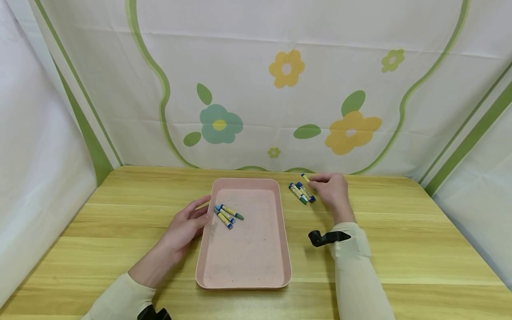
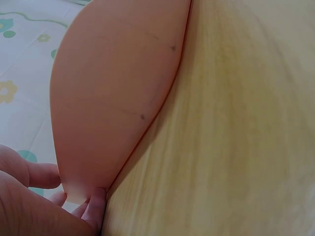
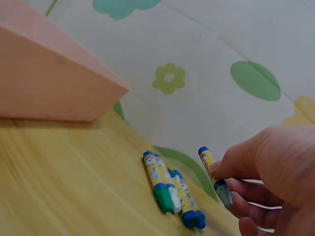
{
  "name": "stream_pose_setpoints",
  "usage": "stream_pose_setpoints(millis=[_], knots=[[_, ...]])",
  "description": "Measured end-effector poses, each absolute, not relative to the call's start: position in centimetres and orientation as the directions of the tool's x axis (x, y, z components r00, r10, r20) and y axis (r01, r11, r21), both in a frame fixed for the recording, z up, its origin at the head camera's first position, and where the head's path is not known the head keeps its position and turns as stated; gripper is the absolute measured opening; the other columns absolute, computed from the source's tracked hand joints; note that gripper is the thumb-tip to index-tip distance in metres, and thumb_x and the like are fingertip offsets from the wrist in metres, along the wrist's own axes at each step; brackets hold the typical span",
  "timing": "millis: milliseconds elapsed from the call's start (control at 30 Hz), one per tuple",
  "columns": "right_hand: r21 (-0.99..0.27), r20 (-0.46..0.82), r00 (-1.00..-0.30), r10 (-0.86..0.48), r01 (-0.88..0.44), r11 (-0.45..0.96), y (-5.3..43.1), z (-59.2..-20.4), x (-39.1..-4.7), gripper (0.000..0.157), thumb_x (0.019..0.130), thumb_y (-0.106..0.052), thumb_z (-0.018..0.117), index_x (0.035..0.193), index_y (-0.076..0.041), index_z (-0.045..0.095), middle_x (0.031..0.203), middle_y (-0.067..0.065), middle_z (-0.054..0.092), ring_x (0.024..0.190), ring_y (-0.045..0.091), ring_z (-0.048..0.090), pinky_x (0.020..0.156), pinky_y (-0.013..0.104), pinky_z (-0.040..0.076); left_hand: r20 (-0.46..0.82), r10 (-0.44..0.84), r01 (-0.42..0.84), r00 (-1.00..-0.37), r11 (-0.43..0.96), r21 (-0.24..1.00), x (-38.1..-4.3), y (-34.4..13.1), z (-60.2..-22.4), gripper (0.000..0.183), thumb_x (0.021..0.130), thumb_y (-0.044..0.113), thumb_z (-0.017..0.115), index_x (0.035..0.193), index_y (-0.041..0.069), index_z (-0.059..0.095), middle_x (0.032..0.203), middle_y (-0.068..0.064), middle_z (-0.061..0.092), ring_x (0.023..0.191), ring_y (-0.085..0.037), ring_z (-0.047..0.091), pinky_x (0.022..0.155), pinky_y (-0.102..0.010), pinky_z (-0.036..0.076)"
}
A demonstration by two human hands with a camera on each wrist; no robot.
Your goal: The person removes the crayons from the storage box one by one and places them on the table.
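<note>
My right hand [image 1: 331, 192] pinches an oil pastel [image 3: 208, 162] between thumb and fingers. The stick has a yellow wrapper, blue bands and a dull grey-green tip. Just beside that hand, a small group of oil pastels [image 1: 298, 194] lies on the table; the right wrist view shows green, white and dark blue ones [image 3: 186, 199] side by side. My left hand [image 1: 185, 229] rests against the left side of a pink tray [image 1: 244, 266], its fingertips at the rim and outer wall [image 2: 123, 98]. Several oil pastels [image 1: 227, 215] lie inside the tray near its left wall.
The wooden table [image 1: 400, 249] extends on both sides of the tray. Behind it hangs a white cloth [image 1: 248, 66] printed with flowers and green lines, and more cloth [image 1: 44, 146] hangs at the left. A black wrist mount [image 1: 328, 238] sits on the right sleeve.
</note>
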State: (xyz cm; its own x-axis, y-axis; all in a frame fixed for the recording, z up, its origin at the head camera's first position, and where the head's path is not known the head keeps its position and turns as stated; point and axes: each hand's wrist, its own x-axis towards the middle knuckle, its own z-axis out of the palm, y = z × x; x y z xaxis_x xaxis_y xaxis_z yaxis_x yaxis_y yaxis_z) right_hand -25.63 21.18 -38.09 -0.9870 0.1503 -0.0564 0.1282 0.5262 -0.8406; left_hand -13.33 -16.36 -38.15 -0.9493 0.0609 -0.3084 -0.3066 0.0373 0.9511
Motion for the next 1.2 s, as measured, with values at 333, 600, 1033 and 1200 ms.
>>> stream_pose_setpoints(millis=[333, 600, 1033, 1200], knots=[[-0.802, -0.065, -0.986, 0.156, 0.145, 0.579, 21.3, -39.6, -25.9, 0.027, 0.098, -0.023, 0.074, 0.119, -0.007, 0.081, 0.131, 0.019, 0.075, 0.134, 0.037, 0.062, 0.115, 0.05, 0.048, -0.305, 0.056, -0.304, -0.951, 0.028, 0.952, -13.3, -16.4, -38.1, 0.06, 0.11, 0.01, 0.052, 0.166, 0.019, 0.035, 0.172, -0.019, 0.034, 0.154, -0.036, 0.042, 0.123, -0.05, 0.038], [-0.786, -0.094, -0.983, 0.155, 0.169, 0.594, 21.5, -39.8, -25.9, 0.028, 0.098, -0.026, 0.073, 0.119, -0.008, 0.081, 0.134, 0.019, 0.073, 0.136, 0.039, 0.059, 0.116, 0.052, 0.046, -0.305, 0.06, -0.304, -0.951, 0.024, 0.952, -13.3, -16.3, -38.1, 0.059, 0.11, 0.01, 0.053, 0.166, 0.019, 0.035, 0.172, -0.019, 0.034, 0.154, -0.036, 0.043, 0.124, -0.051, 0.037], [-0.773, -0.092, -0.986, 0.14, 0.159, 0.614, 21.7, -39.8, -25.9, 0.029, 0.097, -0.026, 0.074, 0.119, -0.008, 0.081, 0.137, 0.02, 0.071, 0.14, 0.04, 0.056, 0.121, 0.054, 0.042, -0.302, 0.055, -0.301, -0.952, 0.022, 0.953, -13.3, -16.2, -38.1, 0.059, 0.11, 0.009, 0.052, 0.166, 0.018, 0.036, 0.171, -0.019, 0.036, 0.153, -0.036, 0.045, 0.124, -0.051, 0.038], [-0.772, -0.098, -0.986, 0.137, 0.162, 0.615, 21.6, -39.6, -25.9, 0.03, 0.097, -0.026, 0.074, 0.119, -0.008, 0.081, 0.138, 0.02, 0.071, 0.14, 0.04, 0.056, 0.121, 0.053, 0.042, -0.302, 0.053, -0.301, -0.952, 0.021, 0.953, -13.2, -16.3, -38.1, 0.06, 0.11, 0.009, 0.052, 0.166, 0.018, 0.036, 0.171, -0.019, 0.036, 0.153, -0.036, 0.045, 0.124, -0.051, 0.038]])
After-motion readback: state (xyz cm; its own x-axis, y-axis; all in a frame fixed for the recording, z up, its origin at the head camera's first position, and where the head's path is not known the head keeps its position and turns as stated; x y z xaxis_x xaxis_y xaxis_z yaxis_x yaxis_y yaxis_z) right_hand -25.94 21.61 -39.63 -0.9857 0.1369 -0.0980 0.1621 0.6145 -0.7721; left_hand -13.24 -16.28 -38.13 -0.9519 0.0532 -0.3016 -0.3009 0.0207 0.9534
